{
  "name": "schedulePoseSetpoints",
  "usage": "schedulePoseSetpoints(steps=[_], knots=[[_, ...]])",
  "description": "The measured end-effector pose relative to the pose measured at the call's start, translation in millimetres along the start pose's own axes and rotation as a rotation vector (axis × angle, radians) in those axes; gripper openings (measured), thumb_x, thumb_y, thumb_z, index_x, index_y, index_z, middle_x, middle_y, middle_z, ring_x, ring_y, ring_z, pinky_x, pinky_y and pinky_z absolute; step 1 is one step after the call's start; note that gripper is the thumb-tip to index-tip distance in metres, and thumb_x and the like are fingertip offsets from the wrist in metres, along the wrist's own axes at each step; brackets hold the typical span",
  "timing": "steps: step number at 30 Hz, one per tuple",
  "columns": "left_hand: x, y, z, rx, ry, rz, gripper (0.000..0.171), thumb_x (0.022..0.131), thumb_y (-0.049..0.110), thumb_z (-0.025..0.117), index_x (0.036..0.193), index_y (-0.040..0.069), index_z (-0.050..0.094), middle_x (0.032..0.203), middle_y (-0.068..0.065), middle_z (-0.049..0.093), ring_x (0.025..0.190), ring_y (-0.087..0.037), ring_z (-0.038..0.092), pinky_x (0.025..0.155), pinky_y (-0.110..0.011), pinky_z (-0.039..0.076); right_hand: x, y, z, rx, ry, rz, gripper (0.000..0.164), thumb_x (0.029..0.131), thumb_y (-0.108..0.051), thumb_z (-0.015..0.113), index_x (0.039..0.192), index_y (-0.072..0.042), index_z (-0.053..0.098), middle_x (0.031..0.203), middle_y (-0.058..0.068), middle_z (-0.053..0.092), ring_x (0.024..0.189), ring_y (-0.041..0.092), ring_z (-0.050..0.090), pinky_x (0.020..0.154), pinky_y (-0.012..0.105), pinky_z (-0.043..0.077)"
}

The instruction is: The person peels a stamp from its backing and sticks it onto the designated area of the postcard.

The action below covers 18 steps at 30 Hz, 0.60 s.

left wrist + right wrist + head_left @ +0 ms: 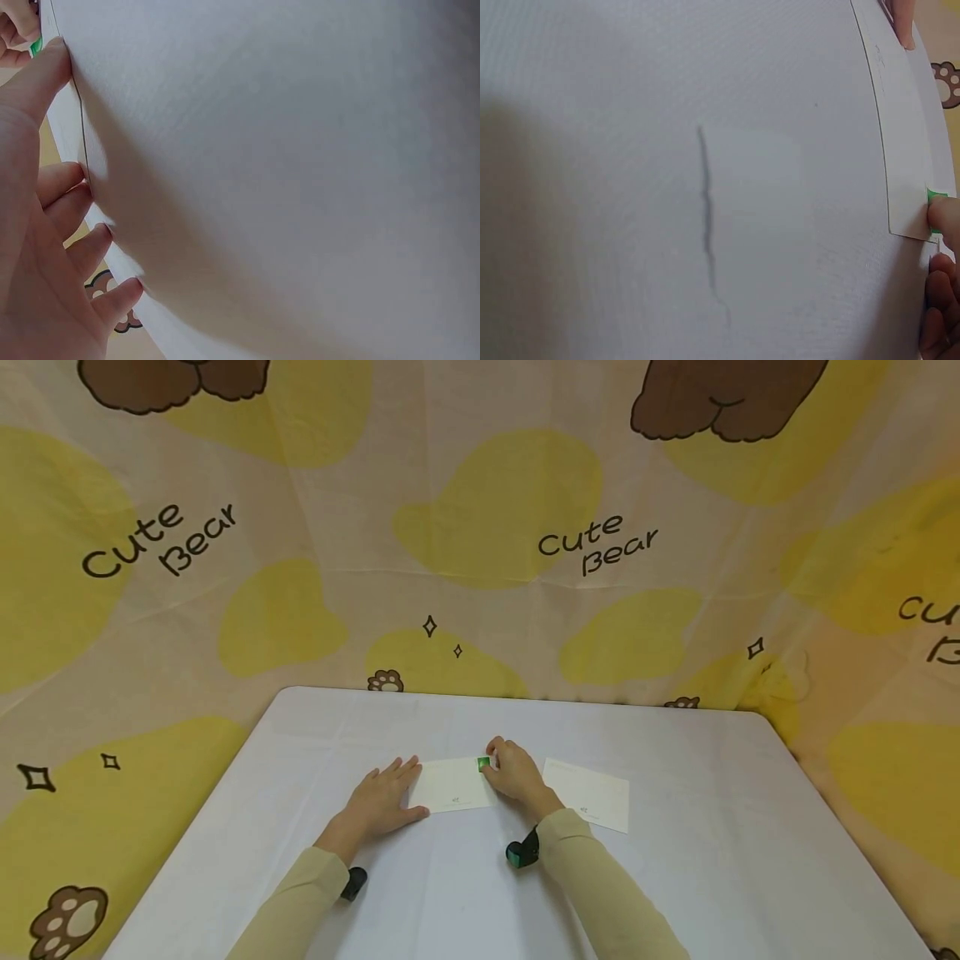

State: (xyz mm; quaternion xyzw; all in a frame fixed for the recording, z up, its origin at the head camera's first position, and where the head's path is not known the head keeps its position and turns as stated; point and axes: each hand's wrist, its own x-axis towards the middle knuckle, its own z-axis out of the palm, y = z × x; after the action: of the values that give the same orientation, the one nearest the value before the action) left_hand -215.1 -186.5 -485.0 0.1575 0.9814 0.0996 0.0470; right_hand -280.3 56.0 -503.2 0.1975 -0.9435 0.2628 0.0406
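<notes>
A white card (pixel 452 785) with small faint print near its lower edge lies flat on the table. My left hand (pixel 381 797), fingers spread and fairly straight, rests at its left end; in the left wrist view the thumb (pixel 46 75) touches the card's near edge. A small green stamp (pixel 483 764) is at the card's upper right corner. My right hand (pixel 517 774) has its thumb on the stamp, with the other fingers curled beside it. Seen from the right wrist, that thumb (pixel 946 216) covers part of the stamp (pixel 933 196); the fingertip contact behind it is hidden.
A second white card (pixel 592 789) lies tilted to the right, partly behind the right wrist. The white table (pixel 420 902) has its far edge against a yellow and beige patterned cloth (pixel 495 502). Each wrist carries a dark camera (pixel 522 852).
</notes>
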Motion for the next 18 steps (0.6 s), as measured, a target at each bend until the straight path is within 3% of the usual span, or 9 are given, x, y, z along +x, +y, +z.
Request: schedulePoseSetpoints(steps=[8,18], knots=[[1.8,-1.3,1.7,0.024,-0.002,-0.003,0.081,0.079,0.052,0.064,0.141,0.006,0.037,0.149,-0.007,0.030,0.137,-0.029,0.027,0.106,-0.055,0.026,-5,0,-12,0.131,-0.079,0.029,0.030,0.085,-0.009,0.060,0.114,-0.003,0.054,0.076,0.001,0.051,0.064,0.011,0.045,0.055,0.023,0.039],[0.1,-0.9,-0.1,0.017,-0.009,-0.007,0.081,0.079,0.051,0.064,0.141,0.006,0.036,0.149,-0.007,0.030,0.137,-0.029,0.026,0.107,-0.055,0.025,-15,0,-25,0.122,-0.062,-0.040,0.020,0.093,-0.008,0.049,0.109,-0.007,0.061,0.098,0.003,0.061,0.080,0.013,0.055,0.072,0.030,0.048]])
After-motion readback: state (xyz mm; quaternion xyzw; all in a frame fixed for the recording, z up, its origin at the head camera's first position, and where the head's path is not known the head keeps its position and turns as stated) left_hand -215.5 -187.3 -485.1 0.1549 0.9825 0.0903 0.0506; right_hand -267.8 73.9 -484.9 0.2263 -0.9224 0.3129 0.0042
